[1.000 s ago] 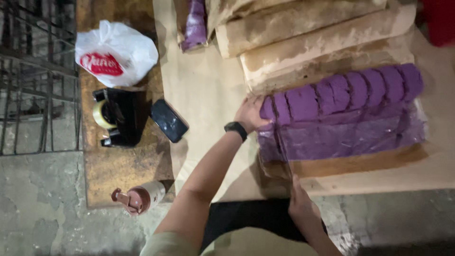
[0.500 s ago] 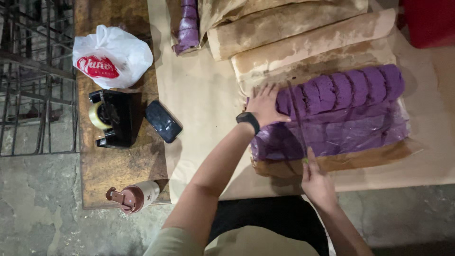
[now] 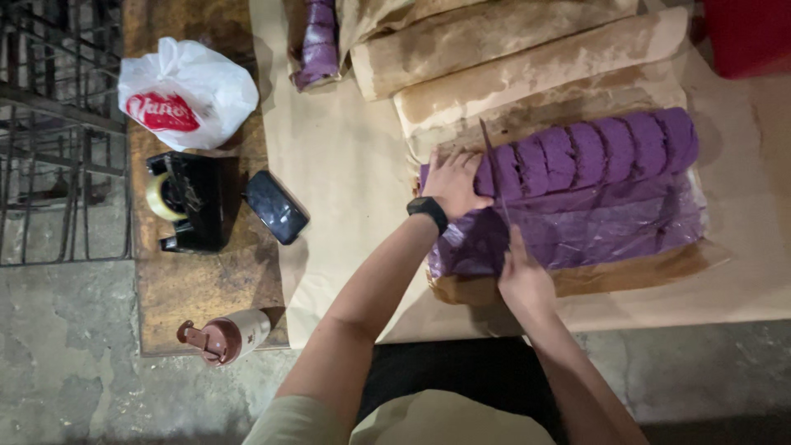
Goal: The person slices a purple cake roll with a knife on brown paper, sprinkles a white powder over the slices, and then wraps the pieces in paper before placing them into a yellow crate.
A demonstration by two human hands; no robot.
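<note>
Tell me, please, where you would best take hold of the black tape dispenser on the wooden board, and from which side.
Probably grip the tape dispenser from above, across its two long black sides: its body is narrow and upright, its top is unobstructed, and the phone lies close beside it.

a small bakery or home food-production workspace, rough and informal. a long purple sliced cake roll (image 3: 589, 156) lies on brown baking paper (image 3: 346, 165) beside more paper-wrapped brown rolls (image 3: 527, 70). next to it, a worn wooden board (image 3: 189, 280) carries a black tape dispenser (image 3: 185, 202) and a white plastic bag (image 3: 185, 95). bare stained concrete floor (image 3: 66, 354) and a metal grate (image 3: 49, 132) lie alongside.
</note>
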